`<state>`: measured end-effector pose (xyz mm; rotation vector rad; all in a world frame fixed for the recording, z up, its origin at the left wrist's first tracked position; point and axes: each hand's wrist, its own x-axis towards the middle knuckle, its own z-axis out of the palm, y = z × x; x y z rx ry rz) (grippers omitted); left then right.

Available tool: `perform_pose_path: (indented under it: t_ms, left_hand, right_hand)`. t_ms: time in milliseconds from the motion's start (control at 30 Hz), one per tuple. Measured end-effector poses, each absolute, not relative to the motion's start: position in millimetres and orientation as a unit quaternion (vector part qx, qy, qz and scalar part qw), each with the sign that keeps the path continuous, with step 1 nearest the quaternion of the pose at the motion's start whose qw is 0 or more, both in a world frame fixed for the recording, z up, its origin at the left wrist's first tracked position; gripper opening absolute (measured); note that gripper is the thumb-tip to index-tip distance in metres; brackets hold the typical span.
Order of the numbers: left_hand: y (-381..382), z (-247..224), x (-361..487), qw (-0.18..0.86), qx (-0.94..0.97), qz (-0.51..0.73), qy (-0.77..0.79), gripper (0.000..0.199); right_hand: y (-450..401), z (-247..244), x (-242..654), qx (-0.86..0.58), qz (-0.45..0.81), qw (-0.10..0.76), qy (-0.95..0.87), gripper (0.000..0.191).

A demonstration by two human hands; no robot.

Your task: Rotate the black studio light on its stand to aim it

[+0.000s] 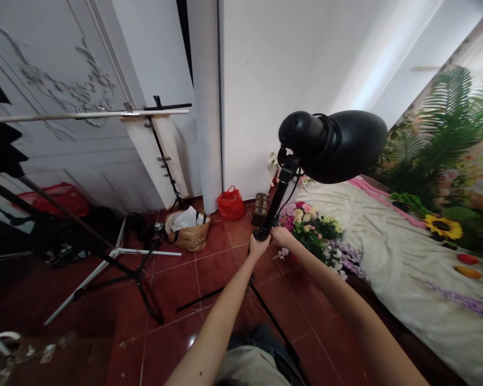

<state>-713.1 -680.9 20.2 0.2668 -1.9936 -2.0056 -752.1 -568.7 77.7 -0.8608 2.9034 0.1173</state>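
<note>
A black studio light (342,145) sits on top of a black light stand (279,199), its wide shade tilted to the right and a cable looped around its neck. My left hand (259,246) is wrapped round the stand's pole at the clamp below the lamp. Close beside it, my right hand (282,236) is closed at the same joint; its fingers are mostly hidden, and it appears to grip the clamp's knob side. The stand's thin legs (201,300) spread over the red tiles beneath my arms.
A cream cloth (386,257) with a sunflower (443,227) lies at right, bouquets (306,220) by its edge. Behind the stand are a red bag (231,204), a small chest (260,208) and a woven basket (189,236). Tripods (134,276) and a crossbar (84,114) occupy the left.
</note>
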Motion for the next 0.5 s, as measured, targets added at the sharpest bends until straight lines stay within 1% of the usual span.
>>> perform_pose_path:
  t_ms: [100, 167, 267, 333, 400, 500]
  left_hand:
    - [-679, 17, -715, 0.150, 0.092, -0.697, -0.695, 0.016]
    - [-679, 16, -715, 0.140, 0.100, -0.697, -0.697, 0.014]
    - [-679, 16, -715, 0.136, 0.096, -0.699, -0.696, 0.013]
    - [-679, 16, -715, 0.148, 0.083, -0.703, -0.691, 0.013]
    - [-678, 17, -715, 0.156, 0.083, -0.705, -0.687, 0.012]
    - [-677, 21, -716, 0.138, 0.111, -0.708, -0.683, 0.012]
  right_hand:
    - [-562, 51, -735, -0.257, 0.008, -0.012, 0.966, 0.029]
    - [-559, 32, -724, -0.229, -0.026, -0.068, 0.971, 0.028]
    - [-559, 16, -719, -0.207, -0.075, -0.106, 0.970, 0.029]
    - [-560, 17, -726, -0.222, -0.089, -0.090, 0.967, 0.036]
    - [-562, 23, -738, -0.251, -0.081, -0.043, 0.964, 0.041]
    - [-564, 31, -753, -0.290, -0.040, 0.016, 0.956, 0.037]
